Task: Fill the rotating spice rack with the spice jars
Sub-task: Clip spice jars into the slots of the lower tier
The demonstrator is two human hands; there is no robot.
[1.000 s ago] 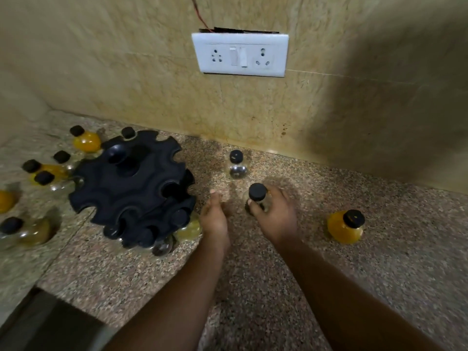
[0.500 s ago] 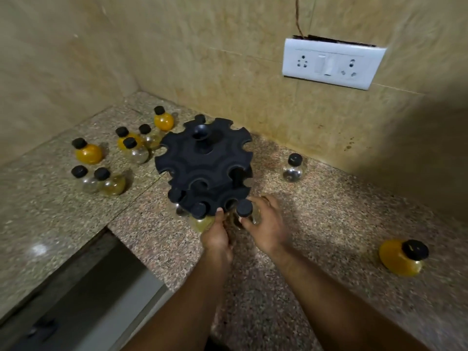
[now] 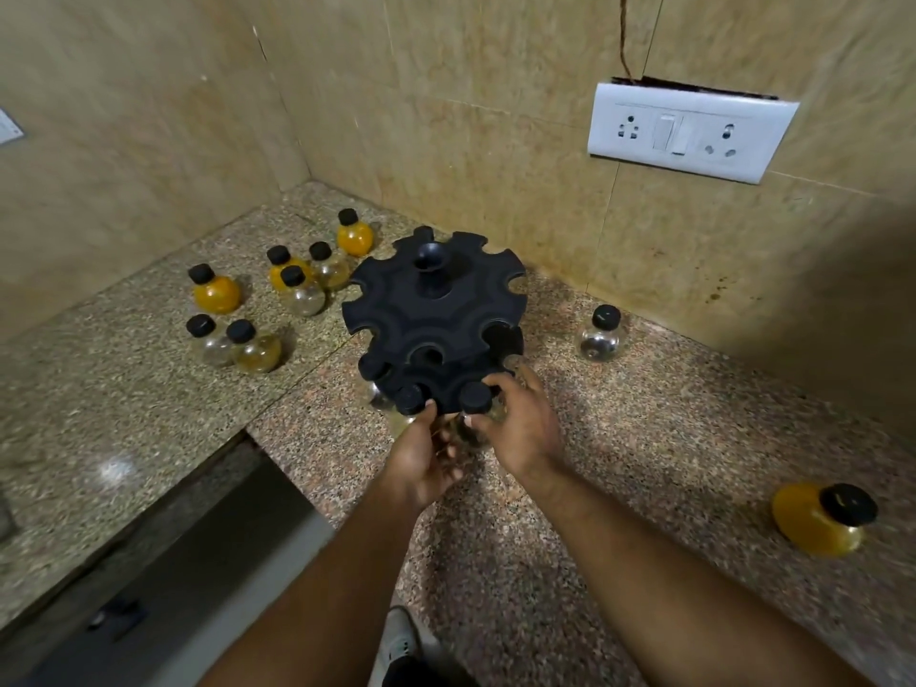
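While hands (image 3: 476, 438) grip jar (image 3: 475, 414), no legible labels

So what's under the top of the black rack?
Under the black rack's top sits a lower ring holding black-capped jars at the front. The rack itself covers its base and back slots.

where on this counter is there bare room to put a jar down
Free: the granite between the clear jar by the wall and the yellow jar at right; also the near-left slab. Crowded: the jar cluster left of the rack, and its front, where both hands work.
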